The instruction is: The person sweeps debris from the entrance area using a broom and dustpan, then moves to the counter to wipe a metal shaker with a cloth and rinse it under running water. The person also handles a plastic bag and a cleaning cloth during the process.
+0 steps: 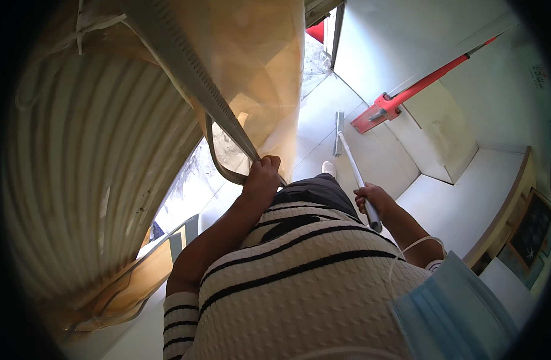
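Observation:
My left hand [263,176] grips the edge strip of a translucent, yellowish plastic door curtain [262,67], which hangs in front of me at the left. The strip runs down to my hand from the upper left. My right hand [373,198] is closed around the grey metal handle of a floor brush [339,132], close to the handle's upper end. The narrow brush head rests on the tiled floor beyond my shoe, its bristles partly hidden by its own body.
Corrugated sheeting [95,157] curves along the left. A red and clear plastic tool with a long pole [383,108] leans at the right wall. A boxed ledge [428,130] and a framed blackboard [530,227] are at right. A blue face mask [455,310] dangles near my chest.

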Tool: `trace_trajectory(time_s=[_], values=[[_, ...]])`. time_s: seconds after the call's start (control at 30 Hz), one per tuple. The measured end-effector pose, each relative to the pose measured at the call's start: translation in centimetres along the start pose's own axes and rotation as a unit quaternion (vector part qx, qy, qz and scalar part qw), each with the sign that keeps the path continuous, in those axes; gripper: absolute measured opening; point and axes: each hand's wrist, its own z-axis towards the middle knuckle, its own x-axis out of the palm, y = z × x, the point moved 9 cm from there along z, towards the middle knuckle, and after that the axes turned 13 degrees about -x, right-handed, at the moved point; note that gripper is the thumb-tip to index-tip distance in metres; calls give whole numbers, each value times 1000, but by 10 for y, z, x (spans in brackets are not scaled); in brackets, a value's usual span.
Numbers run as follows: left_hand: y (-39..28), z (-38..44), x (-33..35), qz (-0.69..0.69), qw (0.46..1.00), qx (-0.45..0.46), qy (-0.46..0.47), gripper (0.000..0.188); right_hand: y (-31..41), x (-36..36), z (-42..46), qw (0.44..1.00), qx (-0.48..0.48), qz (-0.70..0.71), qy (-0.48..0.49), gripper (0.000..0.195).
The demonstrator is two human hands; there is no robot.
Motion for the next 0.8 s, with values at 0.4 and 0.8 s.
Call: trace_trajectory(time_s=[0.4, 0.8], values=[[-11, 4, -9, -33, 999, -11, 4, 17, 20, 64, 137, 992, 40, 81, 83, 14], [-12, 9, -6, -43, 997, -50, -27, 16, 110, -46, 197, 864, -160, -459, -130, 35]])
